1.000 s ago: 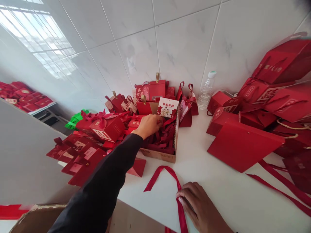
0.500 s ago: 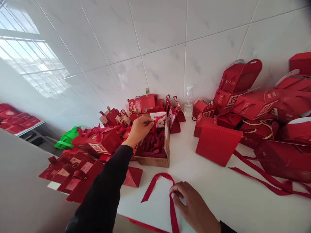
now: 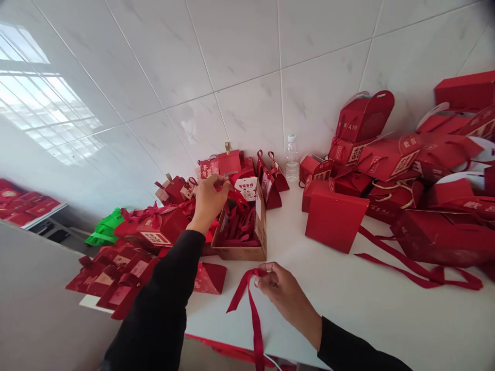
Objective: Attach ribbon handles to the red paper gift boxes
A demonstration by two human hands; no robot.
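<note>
My right hand (image 3: 279,282) pinches a long red ribbon (image 3: 255,319) near the table's front. One short end of that ribbon lies to the left; the longer end runs down past the table edge. Over the upper left of a small cardboard box (image 3: 263,224), my left hand (image 3: 212,198) has thumb and fingers pressed together on a red ribbon strip (image 3: 236,195) that trails down into the box. Dark red ribbon pieces (image 3: 242,226) fill the box, and a white printed card (image 3: 246,188) stands inside its back.
Red gift boxes (image 3: 162,226) crowd the left, and more are piled at the right (image 3: 390,154). A clear bottle (image 3: 292,159) stands by the tiled wall. A loose red ribbon (image 3: 410,275) lies at right. Beyond the left boxes is a green bundle (image 3: 106,226).
My left hand has moved left and slightly up, drawing the strip with it. My right hand has lifted the long ribbon up and to the left, toward the box.
</note>
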